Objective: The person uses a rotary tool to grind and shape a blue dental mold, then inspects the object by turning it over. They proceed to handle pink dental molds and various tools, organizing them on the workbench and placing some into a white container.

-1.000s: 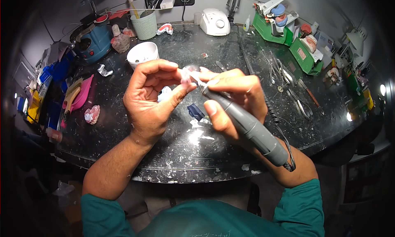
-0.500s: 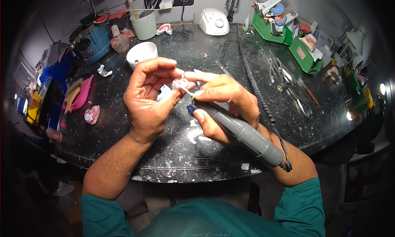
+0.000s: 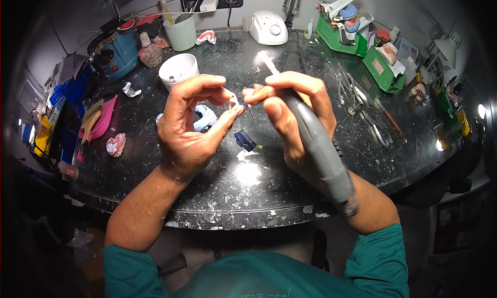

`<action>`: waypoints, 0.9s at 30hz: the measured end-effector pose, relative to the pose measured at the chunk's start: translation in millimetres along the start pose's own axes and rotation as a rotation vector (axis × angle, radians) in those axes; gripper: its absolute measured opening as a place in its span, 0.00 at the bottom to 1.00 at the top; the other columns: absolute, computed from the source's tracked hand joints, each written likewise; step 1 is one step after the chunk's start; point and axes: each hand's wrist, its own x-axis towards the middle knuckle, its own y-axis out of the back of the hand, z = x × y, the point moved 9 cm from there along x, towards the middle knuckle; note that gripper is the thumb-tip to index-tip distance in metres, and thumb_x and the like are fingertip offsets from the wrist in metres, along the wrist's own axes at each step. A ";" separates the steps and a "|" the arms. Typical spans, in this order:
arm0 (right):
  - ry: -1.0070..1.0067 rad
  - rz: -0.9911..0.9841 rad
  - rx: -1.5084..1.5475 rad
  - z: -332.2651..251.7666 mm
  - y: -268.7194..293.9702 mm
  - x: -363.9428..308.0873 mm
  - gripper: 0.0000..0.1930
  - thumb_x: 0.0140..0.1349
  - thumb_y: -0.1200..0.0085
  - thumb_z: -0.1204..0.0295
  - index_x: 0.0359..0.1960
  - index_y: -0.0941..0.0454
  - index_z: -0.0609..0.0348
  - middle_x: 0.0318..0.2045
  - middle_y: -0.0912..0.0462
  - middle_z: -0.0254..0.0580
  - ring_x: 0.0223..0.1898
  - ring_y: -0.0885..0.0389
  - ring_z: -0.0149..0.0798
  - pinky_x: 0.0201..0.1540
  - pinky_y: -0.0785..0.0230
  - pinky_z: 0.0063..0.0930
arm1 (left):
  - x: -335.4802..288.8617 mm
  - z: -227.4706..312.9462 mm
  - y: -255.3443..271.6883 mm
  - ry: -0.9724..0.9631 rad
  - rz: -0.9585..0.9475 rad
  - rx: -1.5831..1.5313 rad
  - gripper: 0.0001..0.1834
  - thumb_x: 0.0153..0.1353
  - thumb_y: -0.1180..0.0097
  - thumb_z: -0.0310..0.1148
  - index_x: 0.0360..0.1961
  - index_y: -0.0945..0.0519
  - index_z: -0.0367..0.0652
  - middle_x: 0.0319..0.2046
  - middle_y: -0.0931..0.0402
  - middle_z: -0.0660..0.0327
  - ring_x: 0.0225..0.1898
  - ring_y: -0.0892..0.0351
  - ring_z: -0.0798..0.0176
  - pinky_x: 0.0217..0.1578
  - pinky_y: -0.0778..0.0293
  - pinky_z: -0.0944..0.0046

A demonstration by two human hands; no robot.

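Observation:
My right hand (image 3: 303, 109) is wrapped round a grey rotary handpiece (image 3: 316, 137), with its blurred whitish tip (image 3: 266, 60) pointing away over the table. Between the thumb and forefinger of my left hand (image 3: 186, 127) is a small whitish piece (image 3: 233, 100), mostly covered by the fingertips, its kind unclear. A right fingertip, smeared by motion, comes close to it; contact cannot be made out. Beyond my left palm lies a light-blue moulded piece (image 3: 206, 119), partly hidden. A dark-blue piece (image 3: 245, 141) rests on the table between my wrists.
A white tub (image 3: 178, 70) stands beyond my left hand. On the black table (image 3: 248, 199) are a pink dental model (image 3: 115, 144), a pink dustpan (image 3: 106, 117), metal hand tools (image 3: 357, 93) and green boxes (image 3: 383, 73). A white control unit (image 3: 269, 28) sits at the back.
The handpiece tip has swung away from the small piece, toward the far side. My right hand has shifted right and turned, uncovering the dark-blue piece. My left hand has barely moved.

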 end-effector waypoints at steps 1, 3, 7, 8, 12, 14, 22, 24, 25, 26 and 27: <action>-0.011 -0.048 -0.109 3.8 -0.7 0.5 0.14 0.65 0.35 0.77 0.50 0.24 0.62 0.40 0.16 0.43 0.43 0.14 0.32 0.47 0.20 0.26 | -0.4 3.1 0.2 -0.023 -0.006 0.045 0.27 0.54 0.30 0.16 0.55 0.25 0.36 0.45 0.20 0.59 0.44 0.17 0.70 0.45 0.22 0.69; -0.211 -0.070 -0.056 16.2 -6.5 -2.8 0.16 0.63 0.34 0.77 0.50 0.24 0.60 0.39 0.16 0.40 0.42 0.14 0.31 0.46 0.20 0.25 | -2.7 5.2 -1.0 -0.053 -0.021 0.115 0.29 0.53 0.28 0.19 0.56 0.24 0.38 0.44 0.19 0.59 0.41 0.17 0.70 0.38 0.25 0.69; -0.497 -0.056 0.191 36.8 -14.1 -12.2 0.15 0.63 0.33 0.75 0.49 0.23 0.59 0.40 0.17 0.37 0.42 0.16 0.28 0.47 0.22 0.24 | -0.6 9.7 -6.7 -0.063 -0.099 0.198 0.31 0.48 0.28 0.19 0.57 0.22 0.41 0.43 0.19 0.59 0.39 0.19 0.65 0.39 0.25 0.66; -0.520 -0.068 0.201 40.2 -13.3 -13.0 0.15 0.63 0.33 0.75 0.49 0.23 0.59 0.40 0.17 0.37 0.42 0.16 0.27 0.47 0.22 0.24 | -1.1 8.7 -6.5 -0.053 -0.095 0.196 0.30 0.49 0.28 0.19 0.56 0.21 0.40 0.43 0.19 0.59 0.40 0.19 0.64 0.39 0.25 0.65; -0.552 -0.062 0.288 48.7 -9.6 -12.0 0.16 0.66 0.38 0.80 0.53 0.27 0.61 0.43 0.16 0.47 0.48 0.14 0.37 0.54 0.20 0.31 | 2.6 5.6 -7.5 -0.001 -0.077 0.169 0.29 0.50 0.25 0.23 0.55 0.20 0.40 0.43 0.18 0.59 0.41 0.20 0.64 0.40 0.25 0.66; -0.586 -0.029 0.351 47.1 -9.3 -10.6 0.16 0.67 0.39 0.79 0.54 0.27 0.61 0.43 0.16 0.47 0.48 0.14 0.38 0.53 0.19 0.32 | 3.8 1.1 -6.3 0.075 -0.051 0.128 0.30 0.49 0.24 0.25 0.56 0.20 0.41 0.44 0.18 0.60 0.41 0.21 0.66 0.40 0.25 0.66; -0.540 0.031 0.322 49.2 -5.5 -11.3 0.14 0.69 0.40 0.76 0.55 0.25 0.62 0.43 0.16 0.45 0.46 0.15 0.33 0.50 0.18 0.28 | -8.7 -33.4 -11.4 0.446 -0.067 -0.291 0.16 0.61 0.33 0.22 0.51 0.15 0.35 0.48 0.16 0.55 0.50 0.17 0.66 0.54 0.23 0.66; -0.512 0.062 0.216 43.6 -0.7 -8.2 0.15 0.69 0.40 0.73 0.55 0.24 0.62 0.43 0.16 0.44 0.46 0.16 0.31 0.50 0.20 0.29 | -11.9 -38.8 -11.6 0.537 0.019 -0.396 0.15 0.61 0.33 0.22 0.50 0.16 0.35 0.45 0.15 0.55 0.47 0.16 0.65 0.52 0.21 0.66; -0.387 0.028 0.037 31.7 4.9 -3.1 0.15 0.67 0.39 0.74 0.53 0.21 0.62 0.43 0.15 0.43 0.45 0.16 0.33 0.50 0.21 0.31 | -13.4 -41.3 -11.1 0.580 0.063 -0.450 0.15 0.61 0.33 0.21 0.50 0.16 0.34 0.43 0.14 0.54 0.46 0.15 0.65 0.50 0.20 0.66; -0.261 0.016 -0.145 19.5 10.2 0.9 0.14 0.64 0.39 0.74 0.51 0.19 0.62 0.43 0.14 0.42 0.43 0.17 0.35 0.50 0.23 0.32 | -13.4 -42.7 -10.5 0.587 0.068 -0.472 0.15 0.61 0.33 0.21 0.49 0.16 0.34 0.42 0.14 0.54 0.44 0.14 0.65 0.49 0.20 0.66; -0.099 -0.045 -0.287 2.1 9.0 6.7 0.14 0.62 0.39 0.75 0.50 0.18 0.62 0.43 0.14 0.42 0.43 0.17 0.36 0.50 0.23 0.33 | -14.3 -45.4 -8.6 0.595 0.075 -0.490 0.14 0.61 0.33 0.21 0.49 0.17 0.34 0.40 0.14 0.54 0.43 0.14 0.64 0.48 0.19 0.65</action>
